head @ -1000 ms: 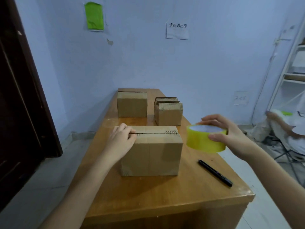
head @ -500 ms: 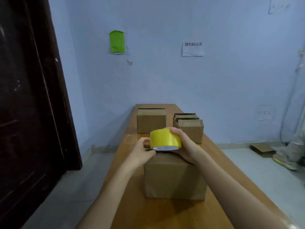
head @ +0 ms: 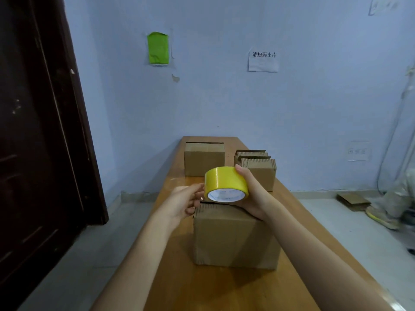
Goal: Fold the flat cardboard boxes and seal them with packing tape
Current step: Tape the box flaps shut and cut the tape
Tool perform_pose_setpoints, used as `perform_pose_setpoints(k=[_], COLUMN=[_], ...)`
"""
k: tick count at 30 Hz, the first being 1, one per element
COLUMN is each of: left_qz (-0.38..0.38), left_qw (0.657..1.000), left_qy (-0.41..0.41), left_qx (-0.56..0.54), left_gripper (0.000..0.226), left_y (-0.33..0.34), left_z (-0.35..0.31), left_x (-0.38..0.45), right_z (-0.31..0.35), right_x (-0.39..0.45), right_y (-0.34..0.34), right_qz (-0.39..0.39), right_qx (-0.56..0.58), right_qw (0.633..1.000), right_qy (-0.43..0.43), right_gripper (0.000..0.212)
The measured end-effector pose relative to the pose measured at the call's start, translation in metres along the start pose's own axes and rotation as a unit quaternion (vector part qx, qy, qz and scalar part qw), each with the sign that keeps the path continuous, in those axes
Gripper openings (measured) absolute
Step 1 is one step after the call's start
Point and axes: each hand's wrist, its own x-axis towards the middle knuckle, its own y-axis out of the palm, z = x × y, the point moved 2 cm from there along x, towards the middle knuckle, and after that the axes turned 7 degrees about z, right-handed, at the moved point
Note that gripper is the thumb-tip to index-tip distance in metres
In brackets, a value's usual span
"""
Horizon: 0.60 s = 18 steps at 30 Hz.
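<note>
A folded cardboard box [head: 235,236] stands on the wooden table [head: 213,288] in front of me. My right hand [head: 251,194] grips a yellow roll of packing tape [head: 225,184] just above the box's top. My left hand [head: 183,204] is at the roll's left side, its fingertips touching the roll's edge, above the box's left top corner. Whether those fingers pinch the tape's end is unclear.
Farther back on the table stand another folded box [head: 204,159] and a bundle of flat cardboard boxes [head: 258,169]. A dark door [head: 40,131] is at the left. Cardboard scraps [head: 353,200] lie on the floor at the right.
My right hand brought the tape roll from the right to above the box. My left hand left the box top and reached the roll's edge. My view shifted left and up.
</note>
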Motion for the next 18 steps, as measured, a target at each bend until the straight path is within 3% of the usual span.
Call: perform_pose_setpoints(k=[5,9,11,14,16,18], left_qz=[-0.077,-0.135,-0.145,-0.165,-0.165,-0.161], left_qw=[0.993,0.983,0.982,0.981,0.982,0.984], left_qy=[0.007,0.018,0.011,-0.016,-0.022,-0.01], left_qx=[0.085,0.124,0.123,0.104,0.091,0.08], left_gripper=[0.031,0.036,0.036,0.034,0.033,0.035], left_y=[0.005,0.007,0.007,0.001,0.0,0.0], left_z=[0.004,0.005,0.008,0.011,0.012,0.013], left_x=[0.01,0.014,0.016,0.021,0.021,0.018], right_z=[0.0,-0.008,-0.005,-0.003,-0.007,-0.009], right_x=[0.001,0.007,0.003,-0.001,0.002,0.003], right_y=[0.001,-0.007,-0.003,0.007,0.006,0.008], right_qz=[0.013,0.035,0.061,0.07,0.015,-0.052], right_qx=[-0.006,-0.039,-0.05,-0.115,-0.158,-0.226], right_qw=[1.0,0.999,0.997,0.99,0.987,0.972], right_qy=[0.01,-0.011,-0.024,-0.034,-0.03,-0.047], right_gripper=[0.082,0.113,0.103,0.071,0.06,0.034])
